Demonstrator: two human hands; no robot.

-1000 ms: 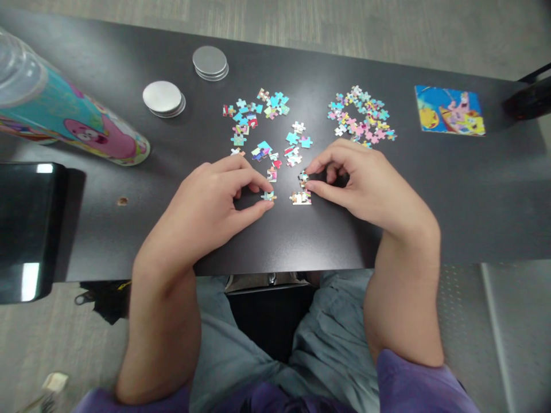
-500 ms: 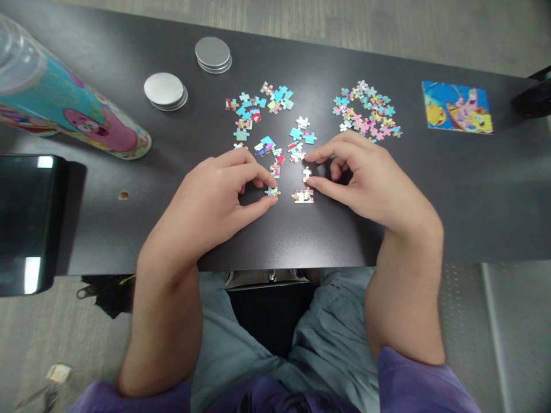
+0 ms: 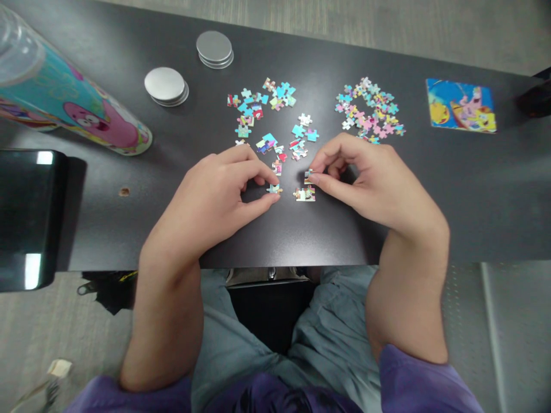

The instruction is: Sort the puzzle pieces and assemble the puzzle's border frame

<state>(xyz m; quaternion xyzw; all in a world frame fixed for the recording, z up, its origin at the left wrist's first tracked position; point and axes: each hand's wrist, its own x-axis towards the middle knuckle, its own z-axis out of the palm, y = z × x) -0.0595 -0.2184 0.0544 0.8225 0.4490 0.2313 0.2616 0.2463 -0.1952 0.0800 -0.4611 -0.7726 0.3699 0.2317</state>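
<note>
Only the head view to go on: the big change is at the right hand (image 3: 361, 172), where a loose, wider finger gap has been narrowed to a pinch on a small blue-and-tan, knobbed, cardboard-looking jigsaw piece (image 3: 309, 176). Half a second ago a mostly whitish look was shown there, so it's probably been turned. It's held just beyond a short, multicoloured, cardboard-looking puzzle strip (image 3: 305, 194) on the smooth black desk (image 3: 495, 201); whether they touch can't be told. Over at the left hand (image 3: 219, 189), not much has been changed: a pale-blue, tan-tabbed, cardboard-looking piece (image 3: 274, 189) is kept between thumb and index fingertip, beside the strip but apart. Taken together, it reads like a fit being tried, with no join to be seen yet, tbh.
</note>
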